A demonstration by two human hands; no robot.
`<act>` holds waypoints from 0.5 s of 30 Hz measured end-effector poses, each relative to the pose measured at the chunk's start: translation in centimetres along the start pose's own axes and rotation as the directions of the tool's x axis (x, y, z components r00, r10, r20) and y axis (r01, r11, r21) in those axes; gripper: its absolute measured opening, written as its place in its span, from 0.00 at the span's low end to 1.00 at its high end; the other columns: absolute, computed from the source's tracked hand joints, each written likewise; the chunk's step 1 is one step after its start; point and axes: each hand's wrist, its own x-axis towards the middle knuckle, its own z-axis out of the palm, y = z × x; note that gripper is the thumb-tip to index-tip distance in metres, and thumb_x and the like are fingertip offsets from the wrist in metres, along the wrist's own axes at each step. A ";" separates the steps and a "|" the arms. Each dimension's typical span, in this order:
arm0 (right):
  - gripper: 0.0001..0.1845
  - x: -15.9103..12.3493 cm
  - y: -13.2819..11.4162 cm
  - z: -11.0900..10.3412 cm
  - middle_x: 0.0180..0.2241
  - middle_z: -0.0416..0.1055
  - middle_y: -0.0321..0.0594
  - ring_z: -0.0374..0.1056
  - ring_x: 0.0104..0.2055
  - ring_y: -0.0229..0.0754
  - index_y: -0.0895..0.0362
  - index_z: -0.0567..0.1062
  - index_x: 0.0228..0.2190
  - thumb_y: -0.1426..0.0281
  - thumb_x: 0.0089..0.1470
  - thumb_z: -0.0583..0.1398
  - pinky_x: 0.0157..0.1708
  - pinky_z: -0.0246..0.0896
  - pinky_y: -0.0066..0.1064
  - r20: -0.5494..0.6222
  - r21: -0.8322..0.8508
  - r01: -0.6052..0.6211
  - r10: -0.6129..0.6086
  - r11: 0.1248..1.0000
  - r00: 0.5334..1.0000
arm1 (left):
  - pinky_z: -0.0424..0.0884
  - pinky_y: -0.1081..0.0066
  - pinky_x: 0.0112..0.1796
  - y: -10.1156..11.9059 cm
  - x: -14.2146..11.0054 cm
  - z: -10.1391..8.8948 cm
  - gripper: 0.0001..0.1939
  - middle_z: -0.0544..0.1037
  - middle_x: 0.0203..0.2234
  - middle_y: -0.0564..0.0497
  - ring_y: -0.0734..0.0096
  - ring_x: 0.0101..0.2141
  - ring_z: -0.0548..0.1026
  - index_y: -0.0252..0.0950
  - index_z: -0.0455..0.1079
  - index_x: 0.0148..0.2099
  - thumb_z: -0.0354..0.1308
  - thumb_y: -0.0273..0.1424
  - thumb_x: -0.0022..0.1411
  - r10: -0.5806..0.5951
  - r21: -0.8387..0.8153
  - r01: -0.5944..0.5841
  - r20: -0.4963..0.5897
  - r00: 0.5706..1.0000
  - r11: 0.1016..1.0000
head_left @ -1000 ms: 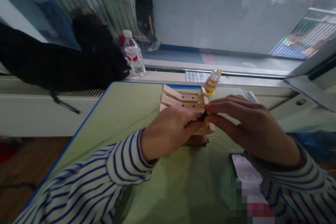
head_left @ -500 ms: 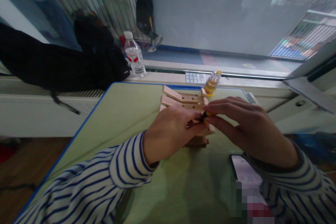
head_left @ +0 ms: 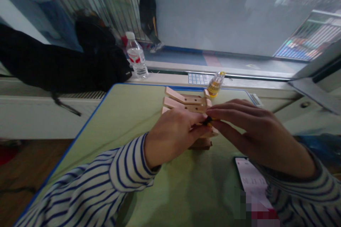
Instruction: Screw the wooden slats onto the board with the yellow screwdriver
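Note:
On the table a wooden rack point(head_left: 190, 104) with pale slanted slats and dark holes stands partly behind my hands. My left hand point(head_left: 174, 134) reaches across its near side, thumb and forefinger pinched at the dark end of a small black-and-yellow tool point(head_left: 207, 121). From the right, my right hand point(head_left: 247, 127) pinches the yellow end between thumb and fingertips. Fingers cover most of this tool, so its exact kind does not show. The lower part of the rack is hidden behind my left hand.
A clear bottle with yellow cap and base point(head_left: 215, 84) stands behind the rack. On the sill is a water bottle point(head_left: 136, 56), beside a black bag point(head_left: 103, 56). A phone point(head_left: 252, 181) lies by my right forearm on the green table point(head_left: 128, 113). People stand beyond the glass.
My right hand and wrist have shifted slightly right and down, fingers still at the tool. My left hand stays nearly in place. The rack has not moved.

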 end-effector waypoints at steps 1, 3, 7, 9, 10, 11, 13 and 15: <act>0.13 0.0 0.1 0.0 0.42 0.73 0.40 0.66 0.45 0.38 0.58 0.71 0.44 0.74 0.54 0.57 0.46 0.61 0.33 0.000 -0.004 -0.001 0.001 1.000 1.000 | 0.67 0.71 0.38 0.0 0.0 0.0 0.11 0.77 0.31 0.53 0.71 0.32 0.74 0.40 0.73 0.41 0.52 0.38 0.62 0.005 0.006 -0.005 -0.002 1.000 1.000; 0.13 -0.1 0.2 0.1 0.42 0.73 0.40 0.67 0.44 0.38 0.58 0.72 0.43 0.74 0.55 0.57 0.45 0.62 0.34 -0.005 -0.014 0.001 -0.001 1.000 1.000 | 0.66 0.70 0.40 -0.1 0.0 0.0 0.11 0.77 0.31 0.54 0.71 0.32 0.74 0.40 0.73 0.41 0.52 0.38 0.62 0.015 0.011 -0.015 0.001 1.000 1.000; 0.11 -0.1 0.4 0.2 0.40 0.74 0.41 0.67 0.43 0.39 0.57 0.72 0.42 0.72 0.55 0.57 0.43 0.62 0.35 -0.016 -0.030 0.001 -0.002 1.000 1.000 | 0.67 0.70 0.41 -0.1 0.0 0.0 0.10 0.77 0.33 0.54 0.71 0.33 0.74 0.40 0.72 0.40 0.51 0.36 0.63 0.024 -0.005 -0.024 0.022 0.999 1.000; 0.11 0.0 0.4 0.2 0.40 0.74 0.41 0.68 0.42 0.39 0.57 0.72 0.41 0.72 0.55 0.57 0.43 0.63 0.35 -0.017 -0.028 -0.003 0.002 1.000 1.000 | 0.67 0.70 0.42 -0.1 -0.1 0.0 0.09 0.77 0.34 0.54 0.71 0.35 0.74 0.40 0.72 0.41 0.51 0.34 0.63 0.026 -0.016 -0.026 0.024 0.999 1.000; 0.10 0.0 0.4 0.2 0.39 0.74 0.40 0.68 0.42 0.39 0.57 0.72 0.41 0.72 0.55 0.57 0.42 0.63 0.35 -0.016 -0.026 -0.006 0.005 1.000 1.000 | 0.67 0.70 0.42 -0.1 -0.1 0.0 0.09 0.77 0.35 0.54 0.71 0.35 0.74 0.40 0.72 0.41 0.51 0.34 0.63 0.028 -0.019 -0.028 0.025 0.999 0.999; 0.10 0.0 0.4 0.2 0.39 0.74 0.40 0.68 0.41 0.39 0.57 0.72 0.41 0.72 0.55 0.57 0.42 0.63 0.34 -0.017 -0.026 -0.009 0.009 1.000 1.000 | 0.67 0.69 0.43 -0.1 -0.1 0.0 0.09 0.77 0.35 0.54 0.71 0.35 0.74 0.41 0.71 0.42 0.51 0.33 0.63 0.030 -0.022 -0.029 0.028 0.999 0.999; 0.10 0.0 0.4 0.3 0.39 0.74 0.40 0.68 0.41 0.40 0.56 0.72 0.40 0.72 0.55 0.57 0.41 0.63 0.34 -0.021 -0.023 -0.014 0.013 1.000 1.000 | 0.67 0.69 0.43 0.0 -0.1 0.0 0.10 0.77 0.36 0.54 0.71 0.36 0.74 0.41 0.71 0.44 0.50 0.33 0.64 0.032 -0.025 -0.031 0.034 0.999 0.999; 0.09 0.0 0.5 0.4 0.38 0.74 0.40 0.68 0.41 0.40 0.56 0.72 0.40 0.71 0.55 0.57 0.41 0.63 0.34 -0.024 -0.022 -0.019 0.018 1.000 1.000 | 0.67 0.69 0.43 0.0 -0.1 -0.1 0.11 0.77 0.36 0.54 0.71 0.36 0.74 0.41 0.70 0.45 0.49 0.32 0.64 0.033 -0.034 -0.032 0.041 0.999 0.999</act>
